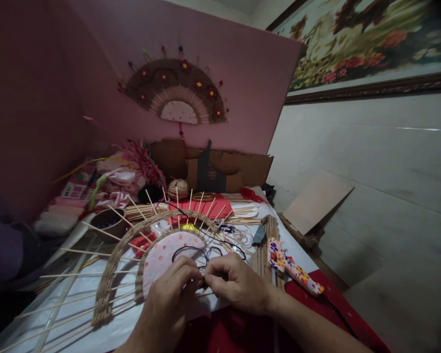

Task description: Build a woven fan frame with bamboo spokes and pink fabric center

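My left hand (174, 289) and my right hand (235, 284) meet at the near edge of the table, fingers pinched close together. A thin black cord (196, 248) loops up from between the fingertips and trails over the work. Behind my hands lies a half-round fan frame of wooden sticks (77, 275), with a woven twine band (112, 274) across them. At its centre is a pink dotted fabric half-circle (161, 257), partly hidden by my left hand. What sits right between the fingertips is too small to make out.
A flower-patterned glue gun (294, 269) lies at the right beside corrugated cardboard strips (268, 230). Further back are a twine ball (178, 189), red sheets (209, 208), a dark bowl (108, 223) and piled fabric (119, 179). A finished fan (176, 83) hangs on the pink board.
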A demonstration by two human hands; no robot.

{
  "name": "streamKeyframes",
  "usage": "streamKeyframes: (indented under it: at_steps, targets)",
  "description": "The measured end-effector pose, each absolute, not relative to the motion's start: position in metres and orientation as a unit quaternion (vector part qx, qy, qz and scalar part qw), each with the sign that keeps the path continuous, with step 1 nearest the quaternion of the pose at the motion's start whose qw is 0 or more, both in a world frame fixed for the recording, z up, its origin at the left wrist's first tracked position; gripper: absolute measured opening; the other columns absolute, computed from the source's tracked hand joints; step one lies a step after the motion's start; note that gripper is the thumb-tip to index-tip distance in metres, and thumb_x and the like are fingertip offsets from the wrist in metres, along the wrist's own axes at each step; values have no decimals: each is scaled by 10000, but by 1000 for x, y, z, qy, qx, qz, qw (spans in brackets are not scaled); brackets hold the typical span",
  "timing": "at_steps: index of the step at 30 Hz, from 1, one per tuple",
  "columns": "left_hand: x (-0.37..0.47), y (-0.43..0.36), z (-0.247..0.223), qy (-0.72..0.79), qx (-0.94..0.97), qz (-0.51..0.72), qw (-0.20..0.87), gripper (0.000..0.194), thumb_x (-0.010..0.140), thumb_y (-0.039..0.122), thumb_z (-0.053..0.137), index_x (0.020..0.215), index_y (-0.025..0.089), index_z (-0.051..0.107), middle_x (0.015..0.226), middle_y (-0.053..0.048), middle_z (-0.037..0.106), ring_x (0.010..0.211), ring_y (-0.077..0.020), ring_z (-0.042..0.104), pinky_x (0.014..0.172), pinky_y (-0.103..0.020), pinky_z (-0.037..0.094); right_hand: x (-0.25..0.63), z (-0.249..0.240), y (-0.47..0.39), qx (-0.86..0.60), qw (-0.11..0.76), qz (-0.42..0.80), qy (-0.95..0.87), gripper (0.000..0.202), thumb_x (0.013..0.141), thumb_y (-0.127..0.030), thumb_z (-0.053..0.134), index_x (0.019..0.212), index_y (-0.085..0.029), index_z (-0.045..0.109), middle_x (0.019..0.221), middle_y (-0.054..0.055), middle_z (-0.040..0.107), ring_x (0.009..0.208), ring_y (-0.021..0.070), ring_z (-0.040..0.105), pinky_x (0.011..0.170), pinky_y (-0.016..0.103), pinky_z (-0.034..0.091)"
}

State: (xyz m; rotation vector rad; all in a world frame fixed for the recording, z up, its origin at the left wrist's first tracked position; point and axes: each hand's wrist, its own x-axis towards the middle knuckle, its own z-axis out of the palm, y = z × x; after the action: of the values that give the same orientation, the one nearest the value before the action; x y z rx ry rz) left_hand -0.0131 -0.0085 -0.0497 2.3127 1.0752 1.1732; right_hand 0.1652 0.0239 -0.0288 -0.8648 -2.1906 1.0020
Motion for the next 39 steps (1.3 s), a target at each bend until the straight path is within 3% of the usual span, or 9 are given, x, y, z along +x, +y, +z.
streamKeyframes:
  at_steps: [8,12,22,32,39]
  targets:
    - [-12,-6,-46,342,831,439,14,187,829,36,485,939,181,526,859,-39,606,806,-124,605,681,-211,487,165,-27,25,-339,304,498,-738,231,829,-248,488,640,-132,548,556,-25,490,512,76,403,496,191,318]
    - [-12,-9,-45,341,827,447,3,208,822,25,481,952,174,547,884,-57,617,836,-133,610,704,-220,493,165,-31,27,-327,311,527,-720,224,818,-293,528,678,-122,570,576,-19,502,517,74,406,501,195,318]
    - [-11,-11,-38,387,772,481,151,211,837,92,502,980,217,595,909,-30,640,862,-122,616,717,-217,503,166,-33,27,-325,335,545,-696,91,729,-207,565,686,-130,585,537,-53,438,484,57,339,458,182,269]
    - [-11,-9,-42,428,760,431,231,117,824,220,551,830,218,668,726,-1,684,645,-122,610,556,-227,463,163,-30,23,-330,329,424,-777,89,678,-93,522,621,-126,581,526,-56,422,494,59,338,458,176,265]
    - [-10,-8,-38,457,694,427,357,184,797,216,525,850,208,701,764,-22,720,696,-154,645,619,-248,490,165,-30,23,-337,306,392,-800,98,696,-98,517,638,-138,584,523,-59,437,484,60,356,454,171,275]
